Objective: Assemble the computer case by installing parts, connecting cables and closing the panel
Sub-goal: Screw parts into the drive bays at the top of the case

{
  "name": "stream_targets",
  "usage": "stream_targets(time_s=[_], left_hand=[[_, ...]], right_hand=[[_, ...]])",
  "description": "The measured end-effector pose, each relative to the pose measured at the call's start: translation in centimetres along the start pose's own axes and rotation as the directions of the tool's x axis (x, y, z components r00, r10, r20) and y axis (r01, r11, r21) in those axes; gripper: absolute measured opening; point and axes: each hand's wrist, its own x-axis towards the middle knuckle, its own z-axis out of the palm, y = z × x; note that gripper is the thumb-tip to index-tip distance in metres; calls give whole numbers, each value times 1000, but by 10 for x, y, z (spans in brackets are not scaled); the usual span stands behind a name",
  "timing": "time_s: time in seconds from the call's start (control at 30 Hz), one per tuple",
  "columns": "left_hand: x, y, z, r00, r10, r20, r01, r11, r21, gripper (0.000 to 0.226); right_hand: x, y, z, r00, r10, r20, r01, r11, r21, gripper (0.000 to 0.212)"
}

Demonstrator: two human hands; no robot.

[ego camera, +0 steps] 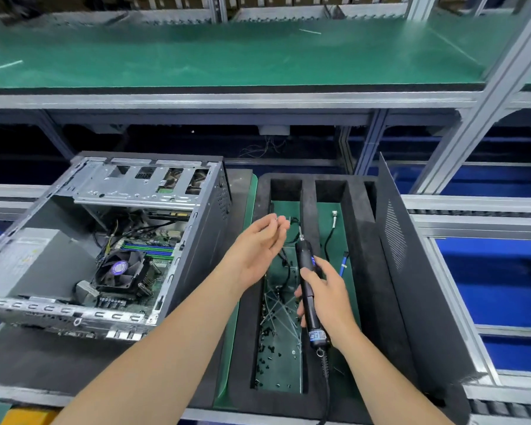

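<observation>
The open computer case (pixel 196 240) lies on its side at the left, showing the motherboard, a CPU fan (pixel 120 271) and the grey power supply (pixel 28 256). My right hand (pixel 325 292) grips a black electric screwdriver (pixel 308 289), tip pointing up and away, over the black foam tray (pixel 368 271). Just left of the tip, my left hand (pixel 258 250) is raised palm-up above the tray, and its fingertips pinch something small that looks like a screw (pixel 276 218). The case's dark side panel (pixel 393 240) stands upright along the tray's right side.
Loose black screws (pixel 270 354) and cable ties lie in the tray's left slot. A black cable (pixel 330 237) and a blue cable (pixel 343 265) lie in the middle slot. A green-topped shelf (pixel 227 56) runs overhead behind; metal conveyor rails flank the workstation.
</observation>
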Motion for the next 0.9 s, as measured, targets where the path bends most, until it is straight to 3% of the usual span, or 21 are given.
stream_targets(time_s=[0.13, 0.3, 0.43, 0.57, 0.9], left_hand=[[-14, 28, 15, 996, 87, -4, -87, 992, -87, 37], [-26, 71, 39, 984, 177, -34, -180, 977, -114, 19], [-38, 106, 40, 978, 207, -12, -207, 975, -79, 19], [-44, 132, 34, 980, 198, -17, -198, 980, -7, 24], [-59, 187, 2, 999, 42, 15, -41, 996, -83, 38]], right_hand=[[-8, -35, 14, 987, -98, 129, 78, 985, 153, 39], [-18, -82, 48, 939, -222, 264, 197, 973, 117, 46], [-26, -106, 73, 921, -273, 276, 261, 962, 81, 43], [-31, -119, 93, 902, -309, 302, 325, 946, -4, 46], [-43, -137, 123, 890, -320, 324, 407, 879, -250, 42]])
